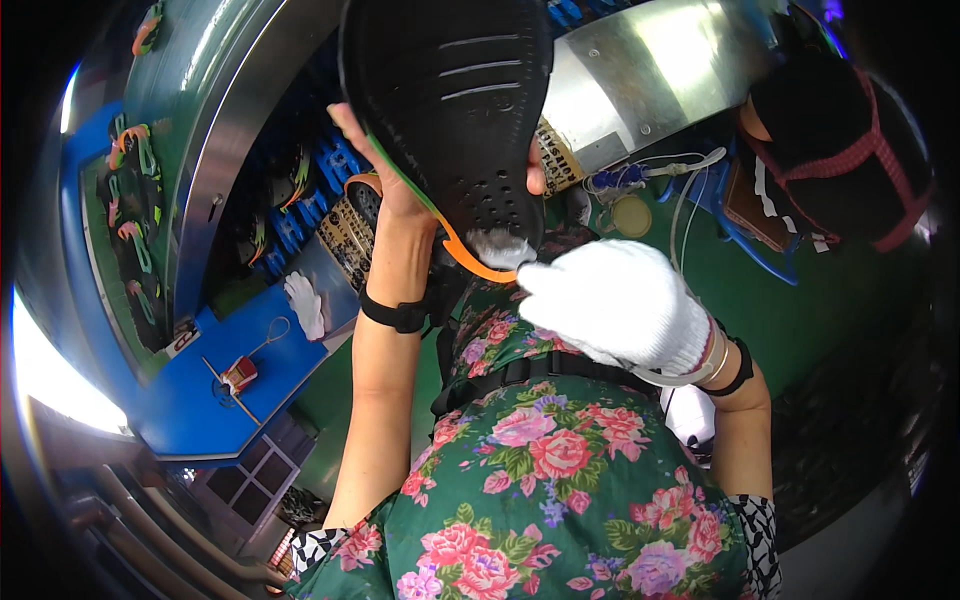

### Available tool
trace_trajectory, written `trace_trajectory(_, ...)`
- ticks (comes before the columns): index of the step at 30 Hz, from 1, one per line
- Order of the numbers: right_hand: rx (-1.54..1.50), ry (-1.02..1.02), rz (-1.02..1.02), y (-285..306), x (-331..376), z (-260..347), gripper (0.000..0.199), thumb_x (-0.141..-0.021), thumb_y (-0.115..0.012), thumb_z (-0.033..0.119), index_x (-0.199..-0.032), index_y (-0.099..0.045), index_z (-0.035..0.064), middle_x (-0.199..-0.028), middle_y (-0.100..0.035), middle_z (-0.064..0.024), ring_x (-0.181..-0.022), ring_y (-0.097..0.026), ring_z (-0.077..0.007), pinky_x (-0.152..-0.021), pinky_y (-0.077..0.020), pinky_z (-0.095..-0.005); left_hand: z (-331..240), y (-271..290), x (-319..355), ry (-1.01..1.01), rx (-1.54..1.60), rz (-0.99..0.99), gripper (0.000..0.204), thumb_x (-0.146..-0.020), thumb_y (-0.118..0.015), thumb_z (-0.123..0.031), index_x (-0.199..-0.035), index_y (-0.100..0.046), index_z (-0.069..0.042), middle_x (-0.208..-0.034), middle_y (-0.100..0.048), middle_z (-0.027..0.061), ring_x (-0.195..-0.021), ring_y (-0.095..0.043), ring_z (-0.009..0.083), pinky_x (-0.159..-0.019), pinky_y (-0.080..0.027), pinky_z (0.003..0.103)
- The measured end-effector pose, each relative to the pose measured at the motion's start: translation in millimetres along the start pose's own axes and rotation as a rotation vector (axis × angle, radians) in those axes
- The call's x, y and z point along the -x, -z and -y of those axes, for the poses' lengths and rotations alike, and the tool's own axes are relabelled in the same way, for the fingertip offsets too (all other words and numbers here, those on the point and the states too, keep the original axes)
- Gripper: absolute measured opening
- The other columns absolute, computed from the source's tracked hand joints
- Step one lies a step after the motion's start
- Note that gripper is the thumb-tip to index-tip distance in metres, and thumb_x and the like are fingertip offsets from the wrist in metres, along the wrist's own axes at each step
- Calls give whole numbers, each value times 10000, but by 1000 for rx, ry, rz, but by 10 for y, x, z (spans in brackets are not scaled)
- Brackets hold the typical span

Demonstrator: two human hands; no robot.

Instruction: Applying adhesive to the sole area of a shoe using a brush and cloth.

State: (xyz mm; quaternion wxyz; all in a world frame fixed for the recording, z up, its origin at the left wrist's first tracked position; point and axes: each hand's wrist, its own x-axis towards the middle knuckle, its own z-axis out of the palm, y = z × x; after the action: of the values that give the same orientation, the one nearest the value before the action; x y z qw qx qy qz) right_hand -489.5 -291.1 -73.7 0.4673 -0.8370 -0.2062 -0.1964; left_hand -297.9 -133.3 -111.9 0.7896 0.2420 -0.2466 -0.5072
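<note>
A large black shoe sole (465,120) fills the top middle, its underside facing me. Three pale ridges cross its broad part, and small holes dot the narrower heel end. A green and orange strap (462,252) runs along its left edge and round the heel. By the heel edge lies a shiny whitish patch (498,247). My bare left hand (400,190) is wrapped round the sole from behind, fingertips showing at the right edge. My right hand (615,300), in a white knitted glove, is closed with its fingertips at the heel and strap end; anything pinched there is hidden.
At left, a green conveyor (135,230) carries several strapped shoe pieces. A blue table (215,385) holds a white glove (304,305) and a small red box (240,374). Behind the sole stand racks with blue parts (340,165). A metal surface (640,80) and a blue-framed chair (740,225) are at right.
</note>
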Motion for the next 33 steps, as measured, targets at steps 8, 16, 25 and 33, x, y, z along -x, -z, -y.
trace_trajectory(8, -86, 48, 18, 59, -99, -31, 268, -771, -825, 72, -1032, -799, 127, -973, -775, -51, -782, -712, -206, -660, -571, -315, 9, -47, 101, 158, 210, -192, 1304, -692, -204, -1025, -1510, -429, -35, -1184, -665, 279, -872, -734, 397, -716, -641, 508)
trace_trajectory(16, -384, 47, 22, -31, -59, -84, 325, -744, -824, 60, -1061, -794, 127, -983, -775, -55, -798, -719, -220, -696, -580, -331, 16, 163, 188, 370, 220, -257, 1256, -753, -215, -994, -1481, -459, -1, -1147, -665, 307, -823, -711, 440, -725, -604, 553)
trace_trajectory(25, -511, -159, 122, -80, -126, -173, 240, -779, -816, 94, -1017, -795, 99, -999, -774, -71, -861, -706, -256, -847, -558, -371, -48, 169, 137, 615, -63, -287, 987, -903, -377, -828, -1433, -500, -4, -1137, -699, 218, -855, -752, 336, -716, -661, 461)
trace_trajectory(33, -313, -19, 164, -101, -235, -337, 205, -773, -779, 67, -973, -787, 112, -998, -765, -66, -819, -693, -268, -767, -558, -378, -82, 129, 7, 708, -417, -524, 901, -968, -340, -777, -1466, -507, -44, -1216, -697, 164, -1012, -730, 274, -823, -640, 380)
